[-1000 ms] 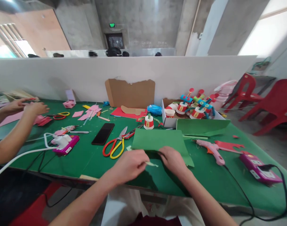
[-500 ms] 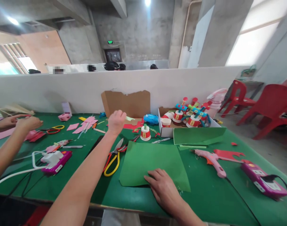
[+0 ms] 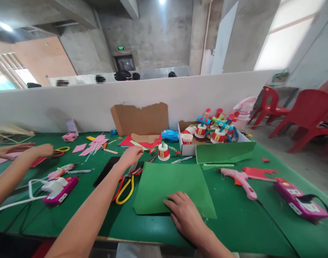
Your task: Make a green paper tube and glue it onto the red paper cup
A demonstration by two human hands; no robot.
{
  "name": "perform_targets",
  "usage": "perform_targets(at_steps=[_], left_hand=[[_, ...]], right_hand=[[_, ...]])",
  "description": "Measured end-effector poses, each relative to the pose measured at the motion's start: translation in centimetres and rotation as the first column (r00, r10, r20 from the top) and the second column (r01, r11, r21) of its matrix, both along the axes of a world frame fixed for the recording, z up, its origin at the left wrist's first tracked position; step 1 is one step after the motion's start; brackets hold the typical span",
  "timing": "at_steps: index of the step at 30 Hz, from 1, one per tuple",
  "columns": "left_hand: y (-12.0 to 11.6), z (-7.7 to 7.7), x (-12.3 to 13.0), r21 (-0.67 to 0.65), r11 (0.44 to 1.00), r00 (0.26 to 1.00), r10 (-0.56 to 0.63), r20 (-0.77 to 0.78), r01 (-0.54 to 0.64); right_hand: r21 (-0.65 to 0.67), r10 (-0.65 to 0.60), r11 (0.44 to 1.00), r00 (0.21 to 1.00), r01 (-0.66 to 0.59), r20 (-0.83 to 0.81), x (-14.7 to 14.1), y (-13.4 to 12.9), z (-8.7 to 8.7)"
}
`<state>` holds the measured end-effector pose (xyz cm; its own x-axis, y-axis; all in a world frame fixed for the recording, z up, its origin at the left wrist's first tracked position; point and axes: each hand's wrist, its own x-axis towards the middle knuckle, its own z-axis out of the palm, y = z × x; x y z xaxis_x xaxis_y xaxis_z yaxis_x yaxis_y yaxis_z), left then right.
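My right hand (image 3: pixel 186 216) lies flat on a green paper sheet (image 3: pixel 169 186), fingers stretched out over its near edge. Stretched forward past the sheet's far left corner is my left hand (image 3: pixel 130 157), its fingers curled in, with nothing visible in them. Below it lie yellow-and-red-handled scissors (image 3: pixel 125 190), their blades partly hidden by the hand. A pale green paper strip (image 3: pixel 138 144) rests on red paper just beyond the left hand. To the right of that hand stands an upturned red-and-white paper cup (image 3: pixel 163 152) with green folded paper strips at its sides.
An open box (image 3: pixel 186 149) at the back holds decorated cup figures. A pink glue gun (image 3: pixel 240 179) and a purple power strip (image 3: pixel 301 204) lie at right. At left are a black phone (image 3: pixel 106 171), another power strip (image 3: pixel 61 191) and a co-worker's hands (image 3: pixel 37 152).
My left hand has come down and nearer from above the red paper. The pale green strip that was up beside it now lies on that paper. My right hand stays on the sheet.
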<state>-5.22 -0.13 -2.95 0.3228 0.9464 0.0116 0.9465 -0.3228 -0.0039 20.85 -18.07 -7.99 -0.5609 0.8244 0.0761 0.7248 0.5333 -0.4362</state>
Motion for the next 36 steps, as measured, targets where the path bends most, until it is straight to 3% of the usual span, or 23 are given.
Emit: perform_targets(at_steps=[4, 7, 12, 20, 24, 29, 33, 36], left_hand=[[-3.8, -0.9, 0.0, -0.138, 0.990, 0.998, 0.000, -0.056, -0.008], [-5.4, -1.7, 0.7, -0.146, 0.988, 0.997, 0.028, -0.078, -0.039], [-5.7, -1.8, 1.8, -0.131, 0.984, 0.992, 0.117, -0.047, -0.123], [-6.2, -1.2, 2.8, -0.037, 0.974, 0.974, 0.226, 0.027, -0.225], [-10.2, -1.1, 0.7, 0.051, 0.946, 0.947, 0.321, 0.009, -0.321], [-14.8, -3.3, -1.3, 0.037, 0.931, 0.932, 0.362, -0.003, -0.362], [-13.9, -4.6, -1.4, 0.092, 0.914, 0.919, 0.392, 0.050, -0.395], [-11.9, -4.2, -1.4, 0.111, 0.912, 0.919, 0.389, 0.069, -0.394]], right_hand=[[0.051, -0.023, 0.998, 1.000, 0.022, 0.014, -0.1, 0.1, -0.3], [0.113, -0.062, 0.992, 0.998, 0.061, 0.010, 0.4, -0.3, -0.2], [0.207, 0.023, 0.978, 0.999, -0.016, -0.034, 1.6, -1.4, 0.4], [0.135, -0.032, 0.991, 0.995, 0.019, 0.093, 1.2, -1.3, 0.2], [0.121, 0.036, 0.992, 0.998, -0.042, 0.053, 1.1, -1.3, -0.2], [0.115, 0.087, 0.989, 0.996, -0.089, 0.023, 1.1, -1.6, 0.3], [0.126, 0.138, 0.982, 0.989, -0.143, 0.046, 0.7, -1.6, 1.0], [0.127, 0.121, 0.983, 0.990, -0.130, 0.079, 0.5, -1.4, 1.1]])
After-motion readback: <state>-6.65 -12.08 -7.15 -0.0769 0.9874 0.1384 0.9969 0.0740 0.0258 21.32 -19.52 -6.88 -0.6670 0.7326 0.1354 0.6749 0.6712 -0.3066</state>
